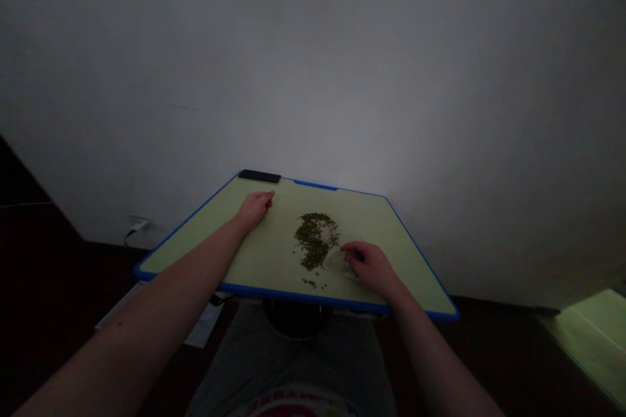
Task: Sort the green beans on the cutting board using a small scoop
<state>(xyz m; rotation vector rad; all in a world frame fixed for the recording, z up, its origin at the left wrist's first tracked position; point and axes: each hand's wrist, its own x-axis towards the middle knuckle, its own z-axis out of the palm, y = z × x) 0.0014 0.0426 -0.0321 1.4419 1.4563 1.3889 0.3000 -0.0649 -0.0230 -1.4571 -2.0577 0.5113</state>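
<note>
On the pale yellow-green tabletop (274,260) with a blue rim lies a spread of small dark green beans or seeds (313,251). A patch of pale grains (328,233) lies among them on the right side. My right hand (369,264) is at the right edge of the spread, its fingers closed on a clear, curved plastic container (336,260) tilted toward the grains. Some dark bits show by the fingertips. My left hand (255,208) rests on the tabletop left of the spread, fingers curled in, with nothing visible in them.
A black phone (259,176) lies at the table's far left corner. A dark round bowl (296,319) shows below the near edge, above my lap. Behind the table stands a pale wall (313,78), with a plug and cable (139,227) low on the left.
</note>
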